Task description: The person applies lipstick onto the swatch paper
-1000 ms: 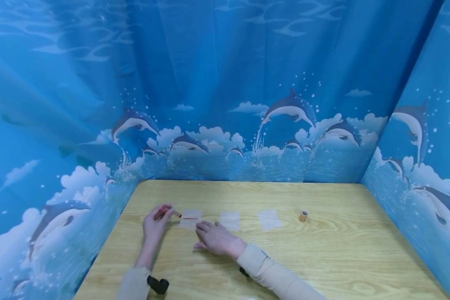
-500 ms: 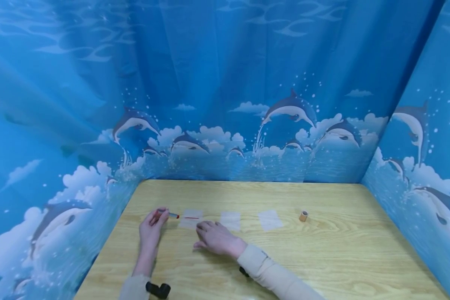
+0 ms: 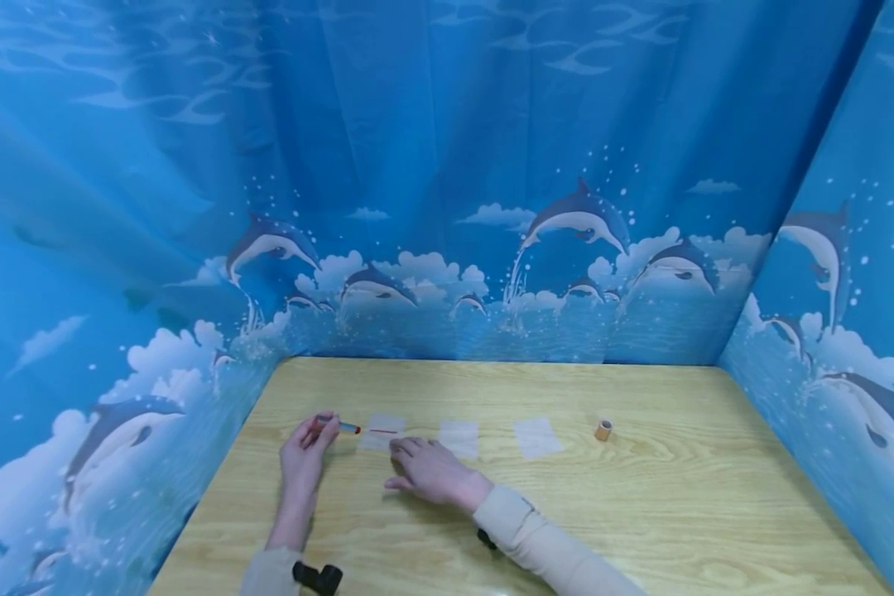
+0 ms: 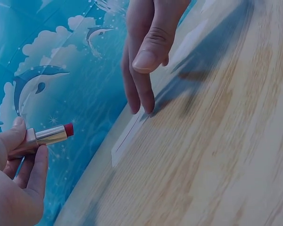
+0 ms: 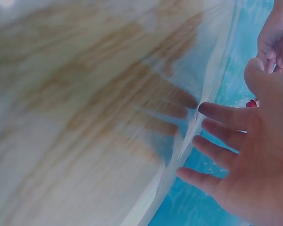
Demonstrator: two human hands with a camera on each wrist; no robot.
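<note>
My left hand (image 3: pixel 302 463) pinches an uncapped lipstick (image 4: pixel 51 135) between thumb and fingers, its red tip pointing right. In the head view the lipstick (image 3: pixel 348 427) is beside the left edge of a white paper square (image 3: pixel 387 420). A short red line (image 3: pixel 383 430) runs across that paper. My right hand (image 3: pixel 438 475) lies palm down with its fingers extended, fingertips at the paper's lower right corner. In the right wrist view the right hand (image 5: pixel 259 150) shows spread fingers holding nothing, and partly hides the left hand and the lipstick's red tip (image 5: pixel 252 103).
Two more paper squares, a middle one (image 3: pixel 459 439) and a right one (image 3: pixel 537 437), lie in a row with the first. Farther right stands a small copper-coloured cap (image 3: pixel 603 430). Blue dolphin-print curtains (image 3: pixel 447 248) border the wooden table (image 3: pixel 678 497) at the back and sides.
My left hand has drawn back slightly left and turned, so more of the lipstick shows; it then shifted a little right again. The right hand stays put.
</note>
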